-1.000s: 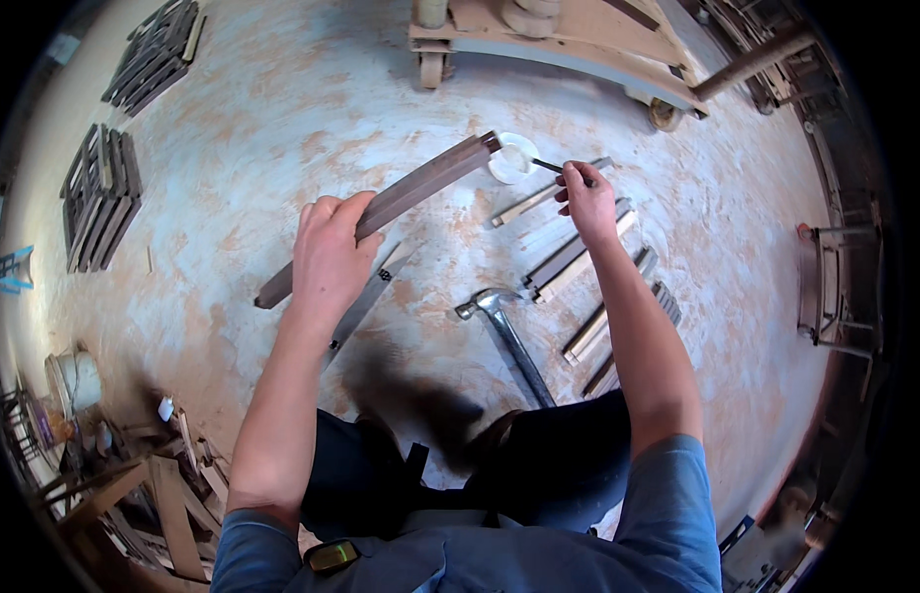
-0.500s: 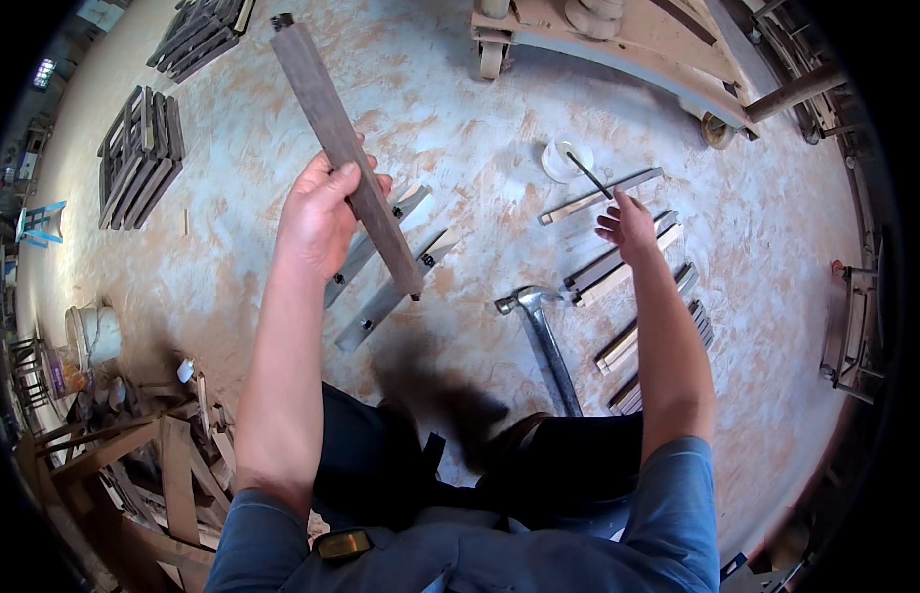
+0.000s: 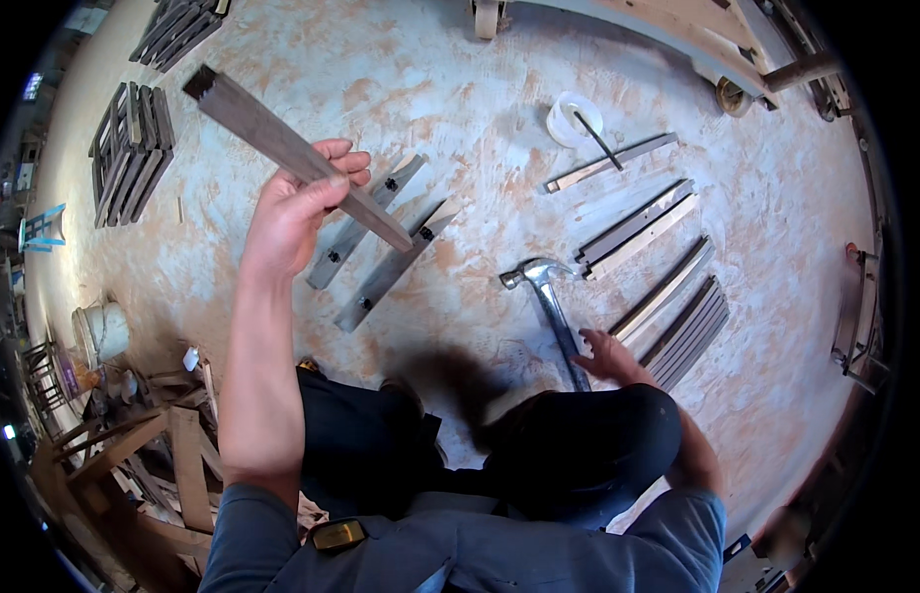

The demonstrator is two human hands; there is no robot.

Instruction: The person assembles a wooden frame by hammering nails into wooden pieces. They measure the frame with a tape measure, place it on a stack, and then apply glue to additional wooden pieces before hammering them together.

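My left hand is closed round a dark wooden bar, raised and tilted above the floor, with its far end up to the left. Below it lie two grey slotted wooden pieces with dark marks in their slots. My right hand is low beside the handle of a claw hammer on the floor. Its fingers are apart and hold nothing, close to the grip end. Farther off, a thin dark stick leans out of a round white tub.
Wooden strips lie in rows at the right, with one more strip by the tub. Stacked frames stand far left. A wheeled cart is at the top. Scrap wood is piled lower left.
My right hand has let go of the stick in the tub and come down toward the hammer handle. My left hand has swung the bar's far end leftward and down.
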